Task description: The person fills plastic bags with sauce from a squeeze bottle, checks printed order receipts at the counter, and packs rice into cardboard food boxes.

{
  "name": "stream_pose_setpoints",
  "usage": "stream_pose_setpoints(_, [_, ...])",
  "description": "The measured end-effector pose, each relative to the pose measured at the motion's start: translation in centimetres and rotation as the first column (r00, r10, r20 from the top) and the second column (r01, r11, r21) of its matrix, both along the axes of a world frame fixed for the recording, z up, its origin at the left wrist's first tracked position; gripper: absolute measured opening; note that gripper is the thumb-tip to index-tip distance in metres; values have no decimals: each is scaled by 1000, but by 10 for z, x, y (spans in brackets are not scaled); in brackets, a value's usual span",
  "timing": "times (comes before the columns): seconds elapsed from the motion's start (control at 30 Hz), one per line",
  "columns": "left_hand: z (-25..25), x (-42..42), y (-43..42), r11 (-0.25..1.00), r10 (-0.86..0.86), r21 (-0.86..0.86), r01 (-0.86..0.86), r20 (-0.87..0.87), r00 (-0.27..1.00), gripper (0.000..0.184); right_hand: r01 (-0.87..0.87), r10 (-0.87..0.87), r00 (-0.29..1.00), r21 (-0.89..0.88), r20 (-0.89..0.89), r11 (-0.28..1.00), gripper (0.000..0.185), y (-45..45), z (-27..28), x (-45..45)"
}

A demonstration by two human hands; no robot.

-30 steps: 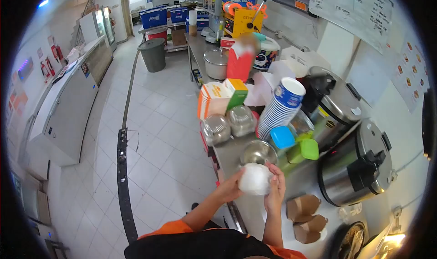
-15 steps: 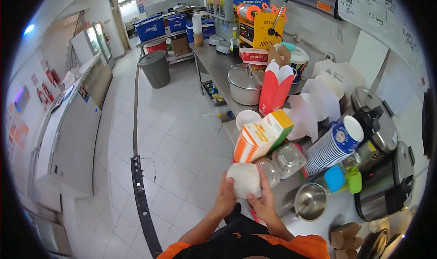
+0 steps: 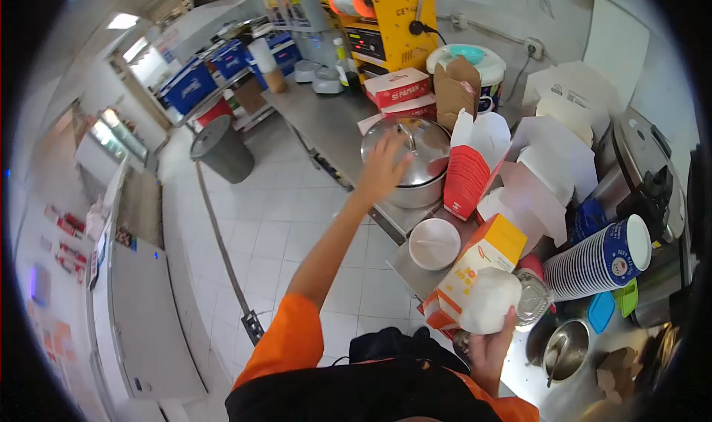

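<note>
My left hand [image 3: 386,162] is stretched out over the glass lid [image 3: 426,144] of a metal pot [image 3: 419,194], fingers apart beside the lid's handle. Whether the fingertips touch the lid, I cannot tell. Low in the view, my right hand [image 3: 493,351] grips a white paper food box [image 3: 491,301] from below. That box is in front of an orange, white and yellow carton [image 3: 486,251]. Between the pot and the carton sits a white paper bowl [image 3: 434,244]. A stack of red and white takeout boxes [image 3: 467,177] stands right of the pot.
Stacked blue-and-white paper cups [image 3: 593,262], a metal bowl with a spoon [image 3: 567,351] and folded white boxes [image 3: 552,159] crowd the right side. Behind the pot are red boxes [image 3: 400,88] and a yellow sealing machine [image 3: 393,33]. A grey bin [image 3: 222,149] stands on the floor.
My left hand has left the white box and reached forward to the pot lid. My right hand alone keeps the box, now further right in view. The camera view has turned.
</note>
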State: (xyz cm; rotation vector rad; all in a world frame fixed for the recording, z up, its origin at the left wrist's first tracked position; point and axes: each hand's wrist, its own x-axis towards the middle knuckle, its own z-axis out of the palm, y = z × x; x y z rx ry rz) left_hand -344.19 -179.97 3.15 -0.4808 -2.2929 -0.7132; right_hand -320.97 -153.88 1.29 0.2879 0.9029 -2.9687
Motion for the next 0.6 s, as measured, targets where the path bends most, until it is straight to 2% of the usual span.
stream_pose_setpoints(0.07, [-9, -67, -11, 996, -73, -63, 63, -167, 983, 27, 113, -114, 991, 22, 75, 993, 49, -11, 5, -4])
stream_pose_setpoints(0.1, [-19, -95, -17, 987, -127, -105, 119, -72, 989, 23, 173, -176, 978, 32, 114, 984, 50, -20, 16, -5])
stream_pose_setpoints(0.13, [-30, -122, -22, 973, -181, -143, 183, 26, 983, 21, 228, -248, 961, 154, 122, 961, 50, -33, 30, -4])
stream_pose_setpoints(0.17, [-42, -140, -25, 952, -230, -176, 251, 129, 964, 19, 337, -360, 925, 176, 120, 925, 50, -40, 19, -7])
stream_pose_setpoints(0.2, [-45, -146, -26, 947, -284, -124, 296, 107, 953, 18, 438, -465, 878, 204, 116, 876, 51, -46, 10, -11])
stream_pose_setpoints(0.23, [-47, -151, -31, 937, -335, -72, 342, 85, 938, 17, 529, -523, 840, -10, 144, 848, 51, -52, 3, -15])
stream_pose_setpoints(0.27, [-44, -156, -37, 924, -381, -15, 382, 60, 923, 17, 566, -559, 823, -72, 100, 821, 50, -62, 3, -15])
stream_pose_setpoints(0.33, [-42, -167, -58, 883, -418, 260, 392, 51, 907, 11, 671, -663, 741, -107, 104, 734, 50, -81, 5, -19])
stream_pose_setpoints(0.43, [-12, -174, -107, 807, -347, 535, 248, 91, 933, 12, 724, -738, 673, -249, 47, 644, 54, -105, 4, -24])
stream_pose_setpoints(0.47, [-15, -184, -128, 737, -325, 646, 201, 77, 943, 12, 748, -767, 640, -269, 49, 607, 56, -112, 7, -24])
stream_pose_setpoints(0.5, [-15, -194, -153, 635, -371, 731, 249, 7, 929, 11, 767, -792, 609, -290, 47, 573, 58, -116, 8, -25])
stream_pose_setpoints(0.53, [-17, -198, -167, 520, -401, 804, 288, -68, 914, 10, 717, -767, 641, -354, -5, 601, 60, -116, 7, -19])
stream_pose_setpoints(0.57, [-5, -188, -166, 531, -279, 824, 196, -49, 959, 10, 757, -794, 607, -289, -21, 586, 58, -119, 8, -20])
stream_pose_setpoints(0.6, [-2, -187, -167, 573, -203, 799, 180, -75, 976, 12, 791, -816, 577, -223, -39, 570, 56, -121, 11, -21])
